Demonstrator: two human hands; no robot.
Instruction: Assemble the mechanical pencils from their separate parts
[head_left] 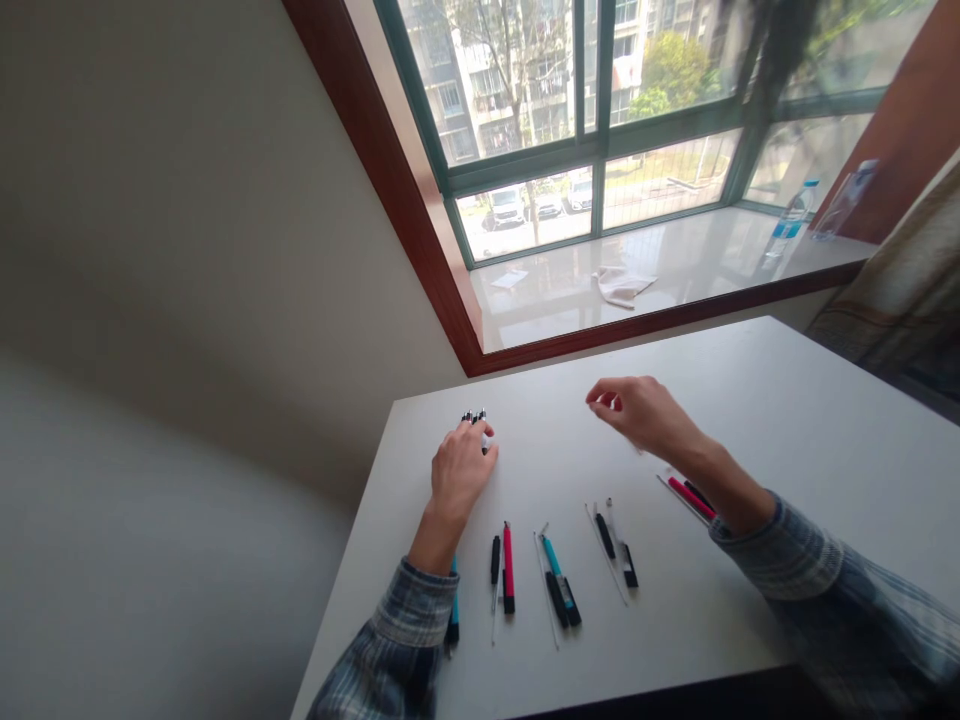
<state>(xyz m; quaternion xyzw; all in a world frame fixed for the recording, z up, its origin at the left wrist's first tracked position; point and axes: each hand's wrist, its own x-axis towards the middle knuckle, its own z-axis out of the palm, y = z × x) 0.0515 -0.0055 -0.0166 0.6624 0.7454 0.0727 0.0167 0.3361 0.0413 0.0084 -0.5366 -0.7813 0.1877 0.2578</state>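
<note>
My left hand [461,466] lies at the far left of the white table, its fingers curled over a small cluster of black-and-silver pen parts [474,416] that they partly hide. Over the table's far middle hangs my right hand [637,410], thumb and fingertips pinched together; whatever they may hold is too small to make out. Nearer me are taken-apart pens: a red pen barrel [509,568] beside a black grip, a blue pen barrel [556,570] with black pieces and a thin refill, and a clear pen barrel [619,542] with a black grip [604,535] and refill.
Another blue pen barrel [454,610] is partly under my left sleeve. More red and black pen pieces [690,496] lie by my right wrist. Beyond the white table [540,440], a windowsill [555,310] holds a cloth [622,286] and a water bottle [792,218]. A wall rises at left.
</note>
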